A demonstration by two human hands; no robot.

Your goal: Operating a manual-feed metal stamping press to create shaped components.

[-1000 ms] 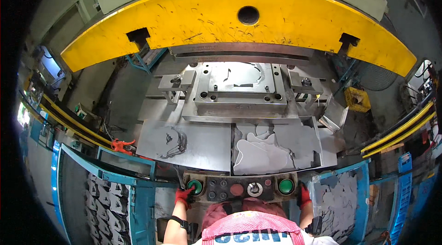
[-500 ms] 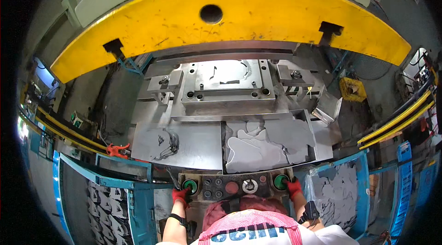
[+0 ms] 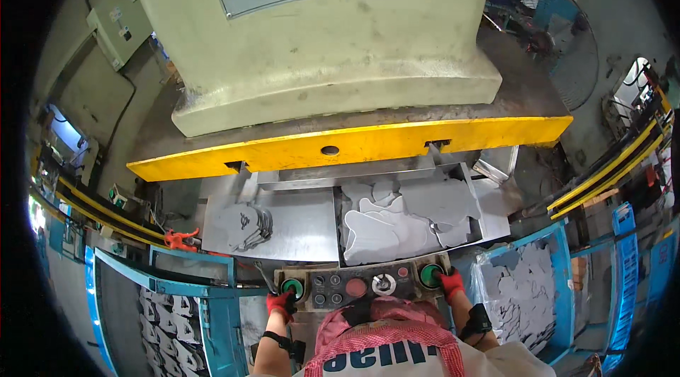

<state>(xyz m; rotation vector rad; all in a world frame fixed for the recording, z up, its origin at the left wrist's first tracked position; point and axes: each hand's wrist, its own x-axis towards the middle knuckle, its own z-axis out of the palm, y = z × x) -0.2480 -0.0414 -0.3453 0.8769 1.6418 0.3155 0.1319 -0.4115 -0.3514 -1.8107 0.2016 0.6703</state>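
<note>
My left hand (image 3: 282, 302), in a red glove with dark fingertips, is curled at the left green push button (image 3: 291, 288) of a control panel (image 3: 338, 282). On the right green push button (image 3: 430, 276) rests my right hand (image 3: 450, 283), gloved alike and curled at its outer rim. Some fingers of both hands are hidden. Dark knobs, a red button and a pale ring-shaped control sit between them. Beyond the panel, the press slide (image 3: 382, 140) with its yellow front edge is low and hides the die beneath.
Flat grey sheet pieces (image 3: 389, 228) lie on the right of the metal table (image 3: 304, 225); a small pile of cut pieces (image 3: 253, 226) lies left. Blue-framed bins hold grey pieces (image 3: 524, 292) at right and dark shaped parts (image 3: 170, 327) at left. An orange-red object (image 3: 181, 239) lies by the table's left edge.
The press slide has come down, its yellow edge moving from above the die to over it, so the die no longer shows. Both hands have stayed at the green buttons.
</note>
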